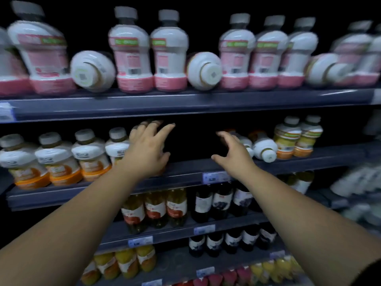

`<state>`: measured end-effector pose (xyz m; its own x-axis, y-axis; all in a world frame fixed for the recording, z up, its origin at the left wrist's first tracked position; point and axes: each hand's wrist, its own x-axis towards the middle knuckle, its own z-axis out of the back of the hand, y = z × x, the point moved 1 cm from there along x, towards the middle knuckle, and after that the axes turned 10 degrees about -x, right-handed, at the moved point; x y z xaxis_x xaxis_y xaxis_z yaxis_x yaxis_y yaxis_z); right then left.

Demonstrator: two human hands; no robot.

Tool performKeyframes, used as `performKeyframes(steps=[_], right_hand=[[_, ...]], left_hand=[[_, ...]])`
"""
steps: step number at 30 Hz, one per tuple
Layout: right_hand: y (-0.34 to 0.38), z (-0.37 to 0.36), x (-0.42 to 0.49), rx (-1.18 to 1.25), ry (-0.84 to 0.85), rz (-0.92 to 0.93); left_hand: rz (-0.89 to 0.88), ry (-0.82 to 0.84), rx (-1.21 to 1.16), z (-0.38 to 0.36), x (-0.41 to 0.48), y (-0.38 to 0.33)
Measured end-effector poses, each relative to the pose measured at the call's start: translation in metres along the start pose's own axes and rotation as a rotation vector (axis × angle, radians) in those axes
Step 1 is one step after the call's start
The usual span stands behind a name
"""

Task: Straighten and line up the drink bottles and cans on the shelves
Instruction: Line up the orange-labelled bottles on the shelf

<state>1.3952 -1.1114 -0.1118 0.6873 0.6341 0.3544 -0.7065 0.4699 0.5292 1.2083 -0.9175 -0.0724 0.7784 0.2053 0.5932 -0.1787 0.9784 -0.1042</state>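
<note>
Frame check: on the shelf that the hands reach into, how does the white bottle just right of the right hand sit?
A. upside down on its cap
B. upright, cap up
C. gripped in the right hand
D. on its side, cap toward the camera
D: the white bottle lies on its side with its cap pointing out toward the camera, and the right hand beside it has spread fingers and holds nothing.

Left hand (146,150), right hand (234,155) spread at middle shelf (309,162) gap; toppled bottle (265,148) beside right hand.
</note>
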Motion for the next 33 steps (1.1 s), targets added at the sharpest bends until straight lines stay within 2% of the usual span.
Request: performKeyframes(steps=[3,7,11,15,20,24,27,30,33], right_hand=[[-0.039,0.021,-0.008,-0.220,-0.155,-0.072],[-0.064,0.028,-0.004,-0.229,0.012,-0.213],[-0.067,0.020,0.004,-0.262,-0.013,-0.164],[-0.057,0.008,0.007,-0.305,-0.130,-0.085],[-0.011,-0.002,0.012,-0.086,-0.188,0.026],[0.043,-0.011,0.023,0.182,-0.125,0.061],[0.074,-0.023,0.032,0.258,-0.140,0.096],[0.089,-0.039,0.041,0.195,0.008,0.121],[0.086,-0.053,0.044,0.346,0.178,0.062]], left_hand=[[-0.078,0.060,-0.035,-0.025,0.010,-0.032],[-0.091,0.111,-0.081,-0.057,0.021,-0.067],[-0.041,0.105,-0.103,-0.065,0.024,-0.072],[-0.011,0.068,-0.024,-0.045,0.018,-0.049],[0.116,0.005,0.099,-0.012,0.005,-0.007],[0.270,0.096,0.138,0.003,-0.005,0.019],[0.307,0.151,0.154,0.009,-0.008,0.032],[0.295,0.205,0.157,0.011,-0.013,0.037],[0.280,0.201,0.138,0.009,-0.018,0.036]])
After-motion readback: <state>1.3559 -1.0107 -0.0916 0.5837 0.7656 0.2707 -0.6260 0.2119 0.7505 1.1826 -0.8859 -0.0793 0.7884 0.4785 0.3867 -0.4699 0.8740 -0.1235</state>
